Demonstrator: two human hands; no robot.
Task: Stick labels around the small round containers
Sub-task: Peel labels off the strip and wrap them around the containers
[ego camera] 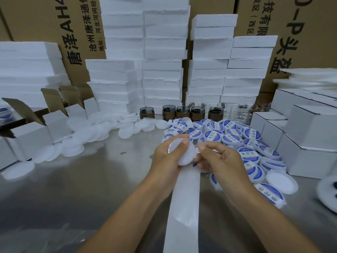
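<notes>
My left hand [165, 157] grips a small round white container [176, 146] above the metal table [82, 189]. A round white piece [186, 157] sits between both hands, just below it. My right hand [218, 161] is curled beside it and pinches the top of a long white label backing strip [184, 212], where a bit of blue label [194, 163] shows. The strip runs down between my forearms to the bottom edge. A pile of blue-and-white labelled containers [235, 139] lies behind and right of my hands.
Plain white lids [87, 137] are scattered to the left. Open white cartons [54, 121] stand at left, closed white boxes [308, 132] at right. Dark jars [182, 112] and clear glasses [238, 112] line the back, before stacked foam blocks [160, 70] and brown cartons.
</notes>
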